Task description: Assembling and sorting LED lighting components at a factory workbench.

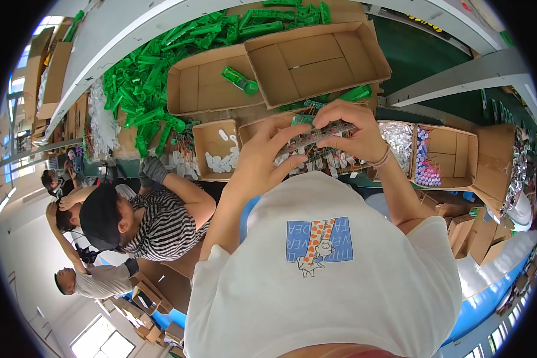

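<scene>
A long, see-through plastic piece [309, 141] with small parts along it lies between my two hands over the bench. My left hand [258, 156] grips its left end, thumb below and fingers above. The fingers of my right hand [355, 134] are curled around its right end, thumb underneath. What exactly the piece is cannot be made out. Beneath and beside it are small green circuit boards [304, 118] with red wires and whitish parts, partly hidden by my hands.
Green plastic housings [146, 89] are heaped at the far left. Behind my hands stand two cardboard trays [316, 56], one overlapping the other. A small box [212, 134] holds white pieces; purple-ended cylinders [425, 158] fill a carton at right. A co-worker [155, 221] in stripes sits left.
</scene>
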